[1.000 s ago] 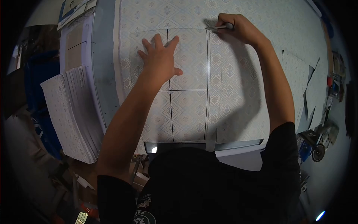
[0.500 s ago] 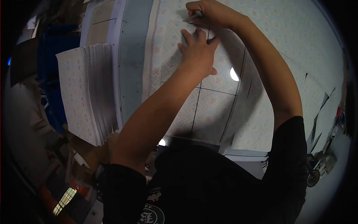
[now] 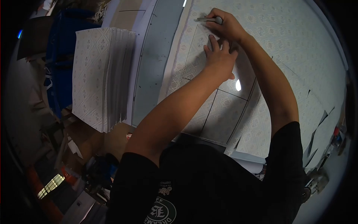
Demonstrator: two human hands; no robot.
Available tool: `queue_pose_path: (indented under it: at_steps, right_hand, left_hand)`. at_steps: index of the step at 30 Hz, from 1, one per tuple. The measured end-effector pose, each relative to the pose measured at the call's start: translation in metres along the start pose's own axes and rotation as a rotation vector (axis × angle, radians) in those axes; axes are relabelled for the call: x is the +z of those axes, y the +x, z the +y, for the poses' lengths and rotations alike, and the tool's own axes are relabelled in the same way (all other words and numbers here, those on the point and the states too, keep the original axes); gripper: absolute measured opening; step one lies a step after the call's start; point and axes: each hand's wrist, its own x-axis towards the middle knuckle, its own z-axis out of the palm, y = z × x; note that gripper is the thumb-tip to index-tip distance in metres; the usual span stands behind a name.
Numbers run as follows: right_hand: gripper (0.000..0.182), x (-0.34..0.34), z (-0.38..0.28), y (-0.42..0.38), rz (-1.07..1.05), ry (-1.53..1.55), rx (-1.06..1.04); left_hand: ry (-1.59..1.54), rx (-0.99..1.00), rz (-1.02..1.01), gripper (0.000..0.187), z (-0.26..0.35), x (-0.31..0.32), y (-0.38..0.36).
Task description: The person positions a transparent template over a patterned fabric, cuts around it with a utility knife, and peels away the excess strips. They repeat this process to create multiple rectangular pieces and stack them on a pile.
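Observation:
My right hand [image 3: 229,28] is closed around a slim grey metal utility knife [image 3: 210,19], whose tip points left near the far left part of a pale patterned sheet [image 3: 283,33]. Just nearer to me, my left hand [image 3: 220,58] lies with fingers spread, pressing on a clear flat plate [image 3: 227,112] marked with black lines. Through the plate the sheet's geometric print shows, and a bright light reflects off its surface. Part of the plate's far end is hidden under my hands.
To the left stands a thick stack of patterned sheets [image 3: 91,74]. A blue-grey table strip [image 3: 153,67] runs between stack and sheet. Dark slits [image 3: 317,130] cut the sheet at the right. A blue chair-like object [image 3: 61,67] and clutter lie beyond the table's left side.
The view has shifted, so the table and stack appear farther right. My right hand has turned, and the knife now shows sideways, seemingly lifted. My left hand stays spread on the plate.

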Motion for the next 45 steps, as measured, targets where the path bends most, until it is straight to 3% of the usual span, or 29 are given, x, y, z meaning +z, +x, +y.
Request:
queue_pose_path:
  at_steps: [1,3,7,10,15,17,19,23,25,31,45]
  right_hand:
    - [0.02,-0.004,-0.001,-0.007,0.004,-0.013,-0.012]
    - [0.022,-0.017,-0.008,-0.035,0.294,-0.011,-0.025]
    - [0.021,-0.049,-0.063,-0.153,0.359,-0.157,0.238]
    - [0.017,-0.041,-0.103,-0.258,0.301,-0.218,0.376]
    - [0.022,0.009,-0.178,-0.388,0.005,-0.08,0.489]
    - [0.026,0.021,-0.205,-0.399,-0.139,-0.167,0.441]
    - [0.028,0.031,-0.21,-0.409,-0.164,-0.145,0.417]
    - [0.022,0.035,-0.204,-0.416,-0.26,-0.164,0.217]
    - [0.02,0.037,-0.194,-0.421,-0.262,-0.147,0.147]
    - [0.013,0.031,-0.185,-0.421,-0.355,-0.216,0.066]
    - [0.013,0.031,-0.183,-0.42,-0.381,-0.333,0.015]
  left_hand:
    - [0.0,0.016,0.117,0.076,-0.002,0.004,-0.006]
    - [-0.103,0.047,0.111,0.065,-0.003,0.013,-0.023]
    - [-0.202,0.132,0.143,0.043,0.007,0.045,-0.08]
    - [-0.213,0.163,0.08,0.044,0.016,0.051,-0.123]
    - [-0.25,0.259,0.07,0.049,0.021,0.055,-0.163]
    - [-0.235,0.268,0.116,0.05,0.022,0.057,-0.171]
    - [-0.183,0.256,0.119,0.064,0.022,0.058,-0.178]
    - [-0.096,0.151,0.085,0.074,0.025,0.057,-0.192]
    - [-0.025,-0.031,-0.089,0.098,0.029,0.047,-0.198]
    - [0.05,-0.299,-0.241,0.119,0.039,0.036,-0.209]
    - [-0.043,-0.282,-0.153,0.124,0.018,0.067,-0.201]
